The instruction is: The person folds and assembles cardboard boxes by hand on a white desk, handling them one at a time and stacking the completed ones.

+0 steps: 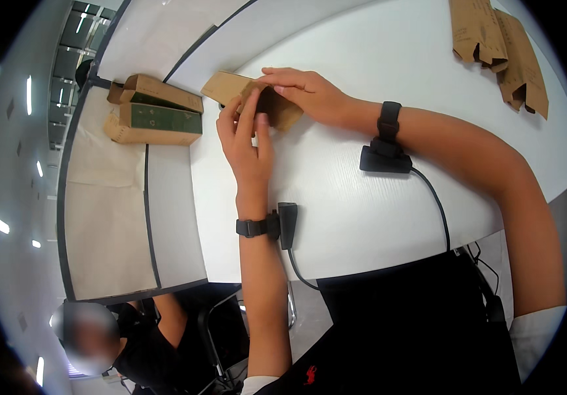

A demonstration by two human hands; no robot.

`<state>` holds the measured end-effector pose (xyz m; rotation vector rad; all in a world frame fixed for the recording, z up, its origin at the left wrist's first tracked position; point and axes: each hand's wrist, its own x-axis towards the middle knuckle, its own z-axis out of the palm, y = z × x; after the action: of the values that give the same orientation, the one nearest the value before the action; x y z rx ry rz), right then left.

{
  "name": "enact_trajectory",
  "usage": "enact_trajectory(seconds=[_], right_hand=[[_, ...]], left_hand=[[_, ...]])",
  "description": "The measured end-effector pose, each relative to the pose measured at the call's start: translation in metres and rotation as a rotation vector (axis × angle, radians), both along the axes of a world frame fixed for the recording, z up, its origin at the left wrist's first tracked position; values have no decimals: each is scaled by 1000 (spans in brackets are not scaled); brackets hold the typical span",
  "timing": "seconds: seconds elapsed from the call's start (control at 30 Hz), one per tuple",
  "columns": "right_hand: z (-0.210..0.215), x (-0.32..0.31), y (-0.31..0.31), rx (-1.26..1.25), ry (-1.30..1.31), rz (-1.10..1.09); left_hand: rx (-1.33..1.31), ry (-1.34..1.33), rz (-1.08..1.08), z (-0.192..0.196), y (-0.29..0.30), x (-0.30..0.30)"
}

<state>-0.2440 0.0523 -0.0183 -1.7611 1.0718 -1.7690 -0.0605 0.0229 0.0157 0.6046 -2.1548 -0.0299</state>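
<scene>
A small brown cardboard box point(288, 118) is between my hands over the white table, its open, dark inside facing me. My left hand point(247, 148) grips its left side, with fingers bent at the rim of the opening. Across the upper right side lies my right hand point(316, 97), its fingers reaching over the top of the box and its thumb near the opening. A flat tan cardboard panel point(226, 84) sticks out to the left behind my left fingertips; whether it is part of the same box I cannot tell.
Two brown-and-green cardboard boxes point(165, 125) lie side by side at the left table edge, by a low partition point(109, 230). Flattened brown cartons point(481, 39) lie at the far right. Black cabled devices point(385, 159) are strapped to both wrists. Another person point(145, 349) sits at lower left.
</scene>
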Motion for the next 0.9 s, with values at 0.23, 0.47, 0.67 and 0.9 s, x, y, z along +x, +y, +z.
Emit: enact_trajectory(seconds=[0.23, 0.47, 0.67, 0.9], right_hand=[[9, -6, 6, 303, -287, 349], [13, -6, 14, 384, -466, 485], [10, -2, 12, 356, -358, 435], [4, -2, 8, 66, -140, 194]], left_hand=[[37, -85, 34, 10, 7, 1], [-79, 39, 77, 2, 4, 1], [-110, 15, 127, 1, 4, 2], [143, 381, -83, -8, 10, -11]])
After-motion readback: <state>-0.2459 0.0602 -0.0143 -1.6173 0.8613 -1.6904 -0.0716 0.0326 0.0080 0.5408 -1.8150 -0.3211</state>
